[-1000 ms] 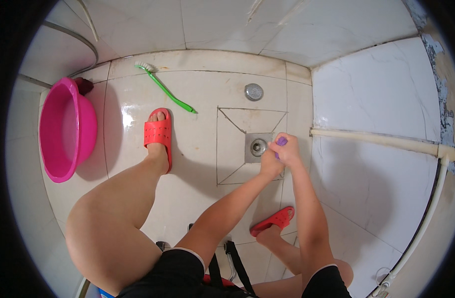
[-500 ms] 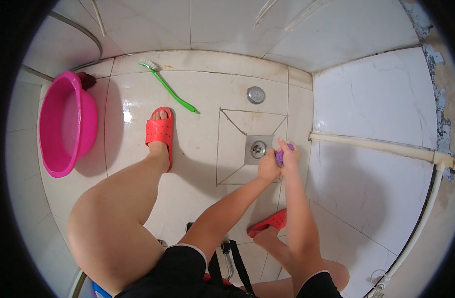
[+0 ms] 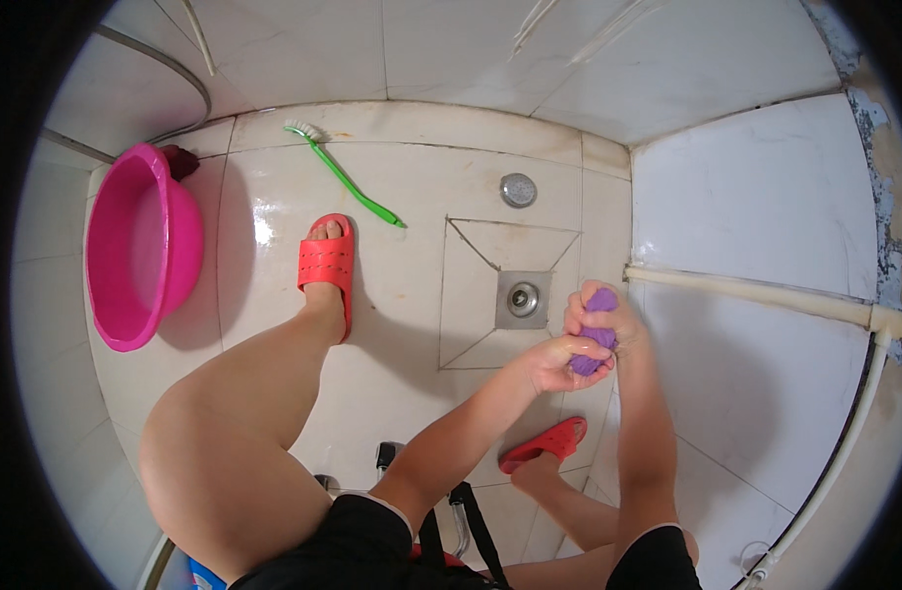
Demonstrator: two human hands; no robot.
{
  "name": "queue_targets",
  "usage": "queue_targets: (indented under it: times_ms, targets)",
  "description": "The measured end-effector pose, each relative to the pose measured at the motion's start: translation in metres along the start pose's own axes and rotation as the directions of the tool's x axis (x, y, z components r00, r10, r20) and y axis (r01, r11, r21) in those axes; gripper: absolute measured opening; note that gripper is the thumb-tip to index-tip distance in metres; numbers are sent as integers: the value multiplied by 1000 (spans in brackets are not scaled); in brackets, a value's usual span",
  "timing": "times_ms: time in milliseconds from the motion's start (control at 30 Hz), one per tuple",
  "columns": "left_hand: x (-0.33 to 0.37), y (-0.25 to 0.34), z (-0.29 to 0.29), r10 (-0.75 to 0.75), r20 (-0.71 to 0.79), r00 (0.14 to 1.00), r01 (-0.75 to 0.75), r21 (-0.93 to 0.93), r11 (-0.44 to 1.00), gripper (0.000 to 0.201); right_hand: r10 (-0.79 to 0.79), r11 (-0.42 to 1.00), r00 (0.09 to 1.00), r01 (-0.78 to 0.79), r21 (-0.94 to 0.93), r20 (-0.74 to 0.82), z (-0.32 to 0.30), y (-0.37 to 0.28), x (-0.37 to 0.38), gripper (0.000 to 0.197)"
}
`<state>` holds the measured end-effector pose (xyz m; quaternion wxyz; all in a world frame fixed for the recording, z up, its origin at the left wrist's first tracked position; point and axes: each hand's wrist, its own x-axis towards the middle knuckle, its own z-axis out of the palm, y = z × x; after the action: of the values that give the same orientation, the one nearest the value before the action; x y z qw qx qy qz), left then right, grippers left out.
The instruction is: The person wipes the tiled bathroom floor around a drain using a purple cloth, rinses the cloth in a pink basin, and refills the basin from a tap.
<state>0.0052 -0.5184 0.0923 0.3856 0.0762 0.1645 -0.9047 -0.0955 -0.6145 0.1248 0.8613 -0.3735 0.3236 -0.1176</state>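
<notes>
tiled bathroom floor (image 3: 392, 324), pale and glossy, wet-looking, walls of the same tile on the far and right sides. square drain (image 3: 522, 299) set in a scored panel near the middle, round metal cap (image 3: 518, 190) just beyond it. purple cloth (image 3: 595, 334) bunched up between both hands, held low over the floor just right of the drain. left hand (image 3: 554, 362) wrapped round the lower part, fingers curled tight on the cloth; right hand (image 3: 599, 307) clamped over the top, fingers likewise closed on it. probably soft and limp, likely soaked, so light but a bit slippery; best gripped as a wad in the whole fist, one fist at each end for wringing, not pinched by an edge. pink basin (image 3: 141, 251) well apart at the left wall, green brush (image 3: 345, 182) lying on the floor near the far wall. red slipper (image 3: 326, 267) on the left foot, a second red slipper (image 3: 544, 444) under the arms. white pipe (image 3: 766, 300) along the right wall.
</notes>
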Motion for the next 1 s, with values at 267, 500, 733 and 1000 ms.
queue_targets:
  times_ms: [267,500,733,1000]
  targets:
    - [27,-8,-9,180,-213,960,-72,435,898,15,-11,868,866,-240,-435,-499,36,-18,15,34]
    - [44,-12,-16,747,-220,627,-1,959,283,31,-405,456,764,-308,-835,-502,18,21,33,23]
    - [47,-7,-32,845,-154,511,175,982,72,31,-586,416,589,-371,-830,-557,17,36,45,23]
    - [32,-6,-24,871,-14,491,172,982,-81,23,-634,704,251,-205,-680,-731,12,52,37,30]
